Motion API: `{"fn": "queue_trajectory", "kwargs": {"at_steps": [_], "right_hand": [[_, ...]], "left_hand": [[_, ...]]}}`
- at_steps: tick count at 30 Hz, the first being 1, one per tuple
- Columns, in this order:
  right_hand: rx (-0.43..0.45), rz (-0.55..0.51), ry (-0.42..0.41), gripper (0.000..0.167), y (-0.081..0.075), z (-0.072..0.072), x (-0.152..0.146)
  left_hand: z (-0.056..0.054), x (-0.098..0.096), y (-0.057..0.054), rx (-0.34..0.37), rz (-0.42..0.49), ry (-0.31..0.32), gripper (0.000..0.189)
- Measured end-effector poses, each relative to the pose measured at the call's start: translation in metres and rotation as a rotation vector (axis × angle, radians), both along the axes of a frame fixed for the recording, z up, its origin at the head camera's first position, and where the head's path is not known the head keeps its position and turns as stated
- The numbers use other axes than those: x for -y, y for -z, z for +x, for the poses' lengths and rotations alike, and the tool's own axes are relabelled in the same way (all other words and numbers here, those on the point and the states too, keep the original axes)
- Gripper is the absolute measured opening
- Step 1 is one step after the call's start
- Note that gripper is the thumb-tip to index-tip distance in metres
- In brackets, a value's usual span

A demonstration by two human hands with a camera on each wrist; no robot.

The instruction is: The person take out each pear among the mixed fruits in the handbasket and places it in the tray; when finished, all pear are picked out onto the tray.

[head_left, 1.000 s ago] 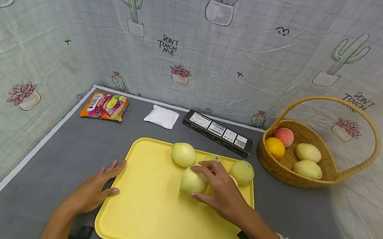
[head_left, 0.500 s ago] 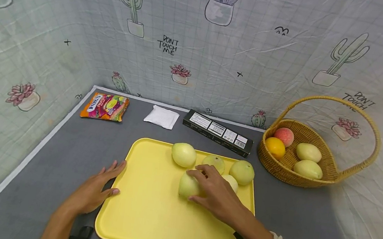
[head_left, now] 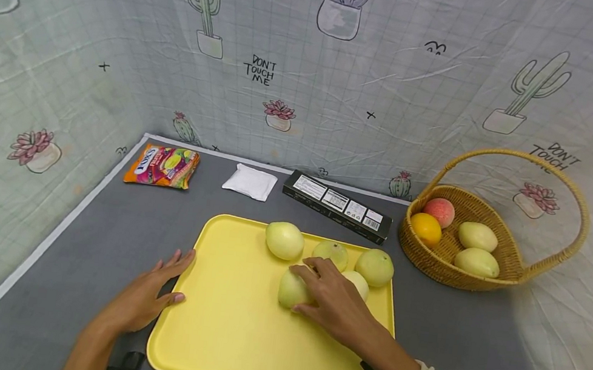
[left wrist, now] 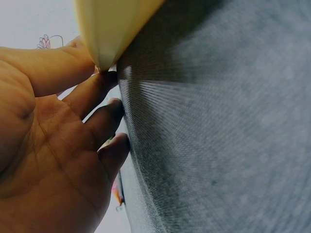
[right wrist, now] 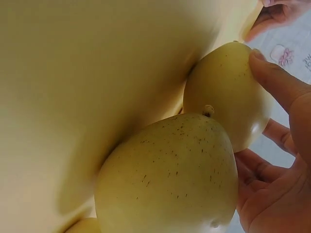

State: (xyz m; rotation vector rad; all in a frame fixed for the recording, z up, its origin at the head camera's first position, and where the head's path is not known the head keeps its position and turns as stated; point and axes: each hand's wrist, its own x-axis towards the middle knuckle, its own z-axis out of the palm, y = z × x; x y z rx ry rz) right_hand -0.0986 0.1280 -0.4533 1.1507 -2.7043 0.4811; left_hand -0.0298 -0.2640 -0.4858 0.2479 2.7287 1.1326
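Observation:
My right hand [head_left: 334, 305] grips a pale green pear [head_left: 292, 288] from above on the yellow tray [head_left: 234, 343]. In the right wrist view the thumb lies along the held pear [right wrist: 221, 92], with the fingers round its other side. A larger speckled pear [right wrist: 170, 174] with a short stem overlaps it there. On the tray's far part lie more pears: one at the back left [head_left: 284, 240], others behind and beside my right hand, one partly hidden by it. My left hand [head_left: 144, 293] rests at the tray's left edge, thumb and fingers spread, fingertips at the rim.
A wicker basket [head_left: 430, 267] at the right holds a peach [head_left: 440, 213], an orange [head_left: 426, 229] and two pale oval fruits [head_left: 478, 248]. Behind the tray lie a candy bag [head_left: 163, 165], a white packet [head_left: 250, 181] and a long black box [head_left: 337, 207]. A patterned cloth hangs behind.
My right hand has lowered the pear slightly toward the near side and set it down on the tray, still holding it. The pears behind are now more visible. My left hand has stayed put.

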Motion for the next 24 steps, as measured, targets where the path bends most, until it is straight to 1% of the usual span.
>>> {"fn": "queue_trajectory", "kwargs": {"at_steps": [5,10,14,18,24], "right_hand": [[-0.013,0.011,0.012,0.075,-0.001,-0.001,-0.001],[-0.054,0.003,0.024,0.072,-0.007,-0.003,-0.003],[-0.069,-0.034,0.036,0.07,-0.014,-0.004,-0.009],[-0.061,-0.075,0.061,0.066,-0.02,-0.007,-0.018],[-0.076,-0.167,0.128,0.067,-0.028,-0.013,-0.036]], "left_hand": [[-0.001,-0.001,0.0,0.008,-0.001,0.0,0.087],[-0.001,-0.001,-0.001,0.018,-0.005,-0.002,0.087],[-0.002,-0.001,-0.001,0.026,-0.007,-0.005,0.087],[-0.002,-0.001,-0.001,0.018,-0.008,-0.005,0.087],[-0.001,-0.001,0.001,0.01,-0.004,-0.003,0.087]]}}
